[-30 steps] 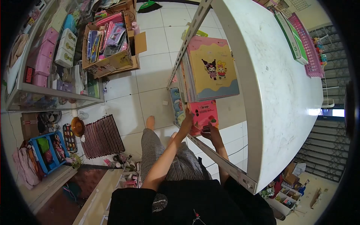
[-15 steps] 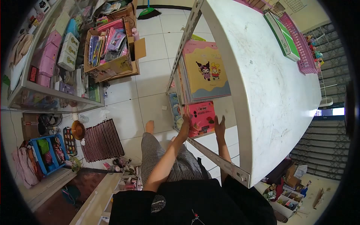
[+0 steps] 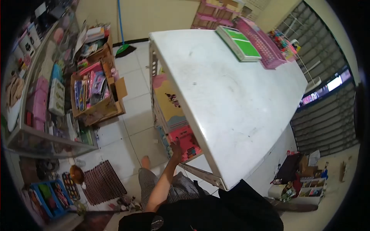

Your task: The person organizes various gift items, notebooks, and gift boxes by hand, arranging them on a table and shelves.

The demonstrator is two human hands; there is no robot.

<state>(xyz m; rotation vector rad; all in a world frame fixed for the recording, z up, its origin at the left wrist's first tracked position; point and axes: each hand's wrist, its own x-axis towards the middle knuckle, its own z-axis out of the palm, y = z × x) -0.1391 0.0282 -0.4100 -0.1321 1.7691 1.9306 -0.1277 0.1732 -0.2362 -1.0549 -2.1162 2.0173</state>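
Observation:
Under the white tabletop (image 3: 231, 92), a pink-red pack (image 3: 185, 143) lies on the lower shelf. My left hand (image 3: 176, 151) rests against the pack's left side, and its fingers are too small and dark to make out. The tabletop hides my right hand. Behind the pack, partly covered by the table edge, is a stack of yellow and pink printed sheets (image 3: 168, 101). A light blue item (image 3: 165, 141) sits at the pack's left.
A green and white box (image 3: 243, 45) and a pink basket (image 3: 262, 44) stand on the tabletop's far side. On the left are an open carton (image 3: 94, 109) and a glass display case (image 3: 58, 144). A striped mat (image 3: 103, 181) lies on the floor.
The view has shifted, so the tabletop now covers more of the shelf. My right hand, visible beside the pack before, has gone out of sight. My left hand is still by the pack.

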